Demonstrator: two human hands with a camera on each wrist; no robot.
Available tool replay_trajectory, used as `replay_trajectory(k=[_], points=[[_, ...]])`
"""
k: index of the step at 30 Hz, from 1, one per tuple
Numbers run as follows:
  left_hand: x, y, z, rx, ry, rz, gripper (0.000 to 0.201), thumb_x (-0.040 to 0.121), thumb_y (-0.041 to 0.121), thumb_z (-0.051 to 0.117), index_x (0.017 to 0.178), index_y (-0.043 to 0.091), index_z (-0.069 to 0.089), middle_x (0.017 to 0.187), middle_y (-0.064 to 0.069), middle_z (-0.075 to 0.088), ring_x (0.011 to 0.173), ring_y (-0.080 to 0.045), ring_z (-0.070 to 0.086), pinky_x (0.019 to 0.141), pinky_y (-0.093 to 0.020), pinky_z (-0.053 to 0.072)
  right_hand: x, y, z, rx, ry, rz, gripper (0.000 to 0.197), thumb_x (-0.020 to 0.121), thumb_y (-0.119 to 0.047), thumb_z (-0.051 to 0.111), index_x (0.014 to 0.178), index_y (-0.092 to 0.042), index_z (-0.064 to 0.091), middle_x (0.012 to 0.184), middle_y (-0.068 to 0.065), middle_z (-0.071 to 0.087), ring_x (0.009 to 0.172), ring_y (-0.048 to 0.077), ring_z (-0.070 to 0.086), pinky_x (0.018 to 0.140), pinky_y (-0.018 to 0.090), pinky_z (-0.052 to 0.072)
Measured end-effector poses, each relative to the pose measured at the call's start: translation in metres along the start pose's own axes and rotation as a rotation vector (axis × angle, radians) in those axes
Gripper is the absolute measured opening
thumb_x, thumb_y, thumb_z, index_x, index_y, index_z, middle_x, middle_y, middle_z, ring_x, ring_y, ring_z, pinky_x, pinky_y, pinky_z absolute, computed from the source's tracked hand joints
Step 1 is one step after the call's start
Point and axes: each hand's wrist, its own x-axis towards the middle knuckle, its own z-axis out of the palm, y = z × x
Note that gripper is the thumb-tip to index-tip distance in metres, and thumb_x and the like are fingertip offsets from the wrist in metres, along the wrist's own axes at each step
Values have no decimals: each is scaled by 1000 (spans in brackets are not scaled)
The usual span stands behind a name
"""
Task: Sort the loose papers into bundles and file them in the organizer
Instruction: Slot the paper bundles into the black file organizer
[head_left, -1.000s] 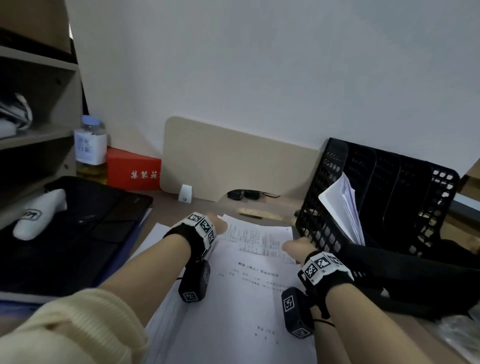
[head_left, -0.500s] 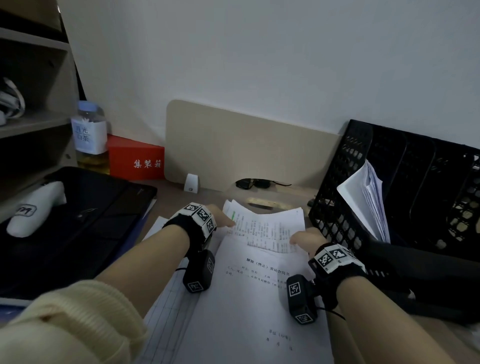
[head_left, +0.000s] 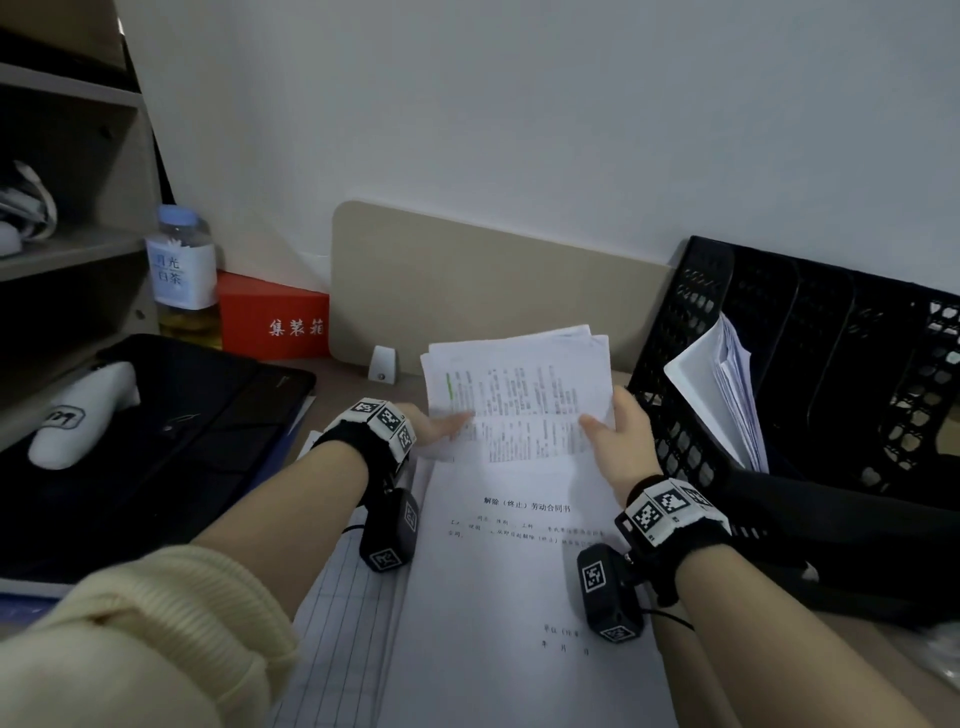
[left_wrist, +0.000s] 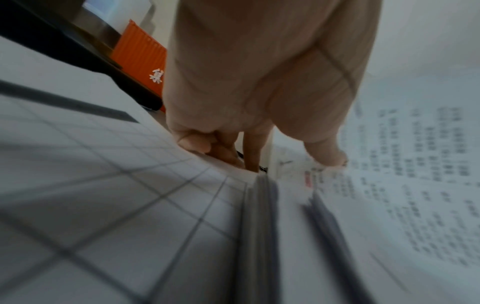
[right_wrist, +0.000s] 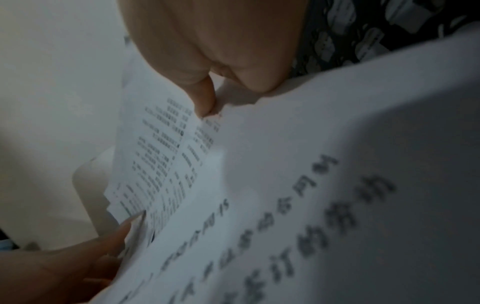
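A thin bundle of printed papers (head_left: 517, 395) is raised upright above the desk. My left hand (head_left: 441, 423) pinches its lower left edge, thumb on the printed face. My right hand (head_left: 615, 431) pinches its lower right edge. The left wrist view shows my thumb (left_wrist: 327, 152) on the printed sheet (left_wrist: 415, 164) and fingers behind it. The right wrist view shows the same bundle (right_wrist: 161, 156) held between my thumb and fingers. Under my forearms lies a large white sheet with a printed title (head_left: 524, 571). The black mesh organizer (head_left: 810, 374) stands at the right, with a paper bundle (head_left: 722, 395) in its first slot.
A gridded sheet (head_left: 343, 623) lies under the white sheet at the left. A black laptop bag (head_left: 156, 441) with a white device (head_left: 78, 415) fills the left side. A jar (head_left: 182, 275), a red box (head_left: 270, 317), a beige panel (head_left: 493, 280) and shelves (head_left: 67, 171) stand behind.
Both hands have lifted the printed bundle off the desk and tipped it upright. It lay flat at the far end of the white sheet before.
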Motion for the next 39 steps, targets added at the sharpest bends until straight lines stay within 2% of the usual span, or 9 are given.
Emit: replay_trajectory(k=[3, 6, 11, 14, 17, 19, 29, 33, 39], points=[[0, -1, -2, -151, -45, 135, 91, 82, 83, 29, 136, 13, 52, 139, -6, 53, 124, -28, 52, 109, -34, 36, -1, -12, -3, -17, 32, -115, 23, 93, 6, 47, 103, -13, 54, 97, -7, 60, 91, 3, 57, 71, 11, 44], [4, 1, -3, -466, 133, 251, 78, 72, 79, 56, 108, 10, 63, 114, -7, 68, 99, -22, 63, 86, -31, 49, 2, -26, -4, -56, 98, -233, 19, 92, 4, 48, 99, -13, 51, 91, -11, 56, 87, 1, 54, 69, 11, 42], [-14, 25, -20, -877, 269, 626, 40, 91, 27, 66, 124, 6, 61, 122, 0, 66, 108, -12, 65, 93, -27, 54, 1, -54, -8, 7, 215, -365, 18, 95, 0, 45, 104, -15, 49, 92, -11, 55, 84, -4, 55, 68, 7, 44], [-32, 41, -37, -969, 344, 719, 39, 95, 27, 60, 128, 9, 53, 121, 5, 63, 102, -1, 62, 83, -14, 53, -3, -75, -11, 58, 240, -422, 19, 97, -1, 42, 111, -11, 48, 95, -12, 55, 84, -10, 56, 67, 6, 48], [-50, 47, -51, -1052, 369, 762, 36, 91, 42, 61, 120, 23, 52, 125, 5, 63, 112, -11, 63, 95, -37, 53, -7, -96, -14, 92, 304, -489, 21, 96, 0, 43, 116, -4, 49, 94, -17, 53, 86, -12, 56, 75, 10, 50], [-63, 49, -59, -1094, 404, 808, 23, 93, 38, 61, 112, 29, 52, 124, 3, 63, 114, -13, 63, 98, -42, 52, -12, -109, -16, 111, 339, -518, 23, 96, -1, 43, 118, -4, 49, 95, -17, 53, 90, -5, 56, 80, 13, 51], [-115, 40, -67, -1096, 490, 838, 22, 94, 35, 60, 113, 25, 53, 117, 7, 65, 110, -11, 63, 97, -38, 52, -42, -124, -9, 156, 360, -429, 25, 95, -3, 42, 117, -12, 48, 97, -11, 56, 93, 8, 60, 85, 32, 54], [-125, 32, -61, -1097, 494, 818, 19, 95, 27, 59, 113, 22, 52, 107, 13, 64, 100, -3, 64, 84, -25, 54, -56, -121, -2, 147, 314, -366, 24, 96, -5, 41, 113, -22, 46, 97, -18, 55, 92, 3, 59, 84, 29, 52], [-131, 31, -53, -1092, 444, 832, 19, 99, 18, 52, 118, 23, 50, 115, 5, 63, 110, -16, 63, 90, -33, 54, -66, -126, 10, 164, 305, -328, 27, 97, -5, 44, 121, -14, 52, 97, -14, 56, 93, 5, 57, 83, 24, 46]])
